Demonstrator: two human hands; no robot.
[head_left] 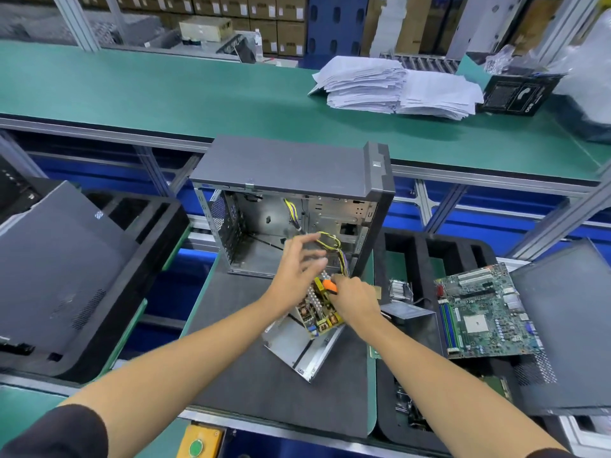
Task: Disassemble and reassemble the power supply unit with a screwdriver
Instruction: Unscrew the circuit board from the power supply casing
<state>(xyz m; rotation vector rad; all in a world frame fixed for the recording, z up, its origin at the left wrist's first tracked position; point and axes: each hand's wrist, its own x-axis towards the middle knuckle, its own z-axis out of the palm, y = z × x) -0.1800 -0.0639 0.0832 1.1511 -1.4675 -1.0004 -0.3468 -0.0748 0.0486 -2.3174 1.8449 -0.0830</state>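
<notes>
The opened power supply unit [299,343] lies on the dark mat, its silver metal shell tilted and its circuit board [317,314] exposed. Yellow and purple cables [332,242] run from it up toward the open computer case [291,206] behind. My right hand [355,299] grips an orange-handled screwdriver [329,285] over the board. My left hand [297,266] hovers above the board's far end with fingers spread and blurred, holding nothing.
A green motherboard [486,314] lies to the right beside a dark side panel [562,328]. A grey box [410,314] sits right of the unit. Another case [62,269] rests in a black foam tray at left. Paper stacks [393,85] lie on the green shelf.
</notes>
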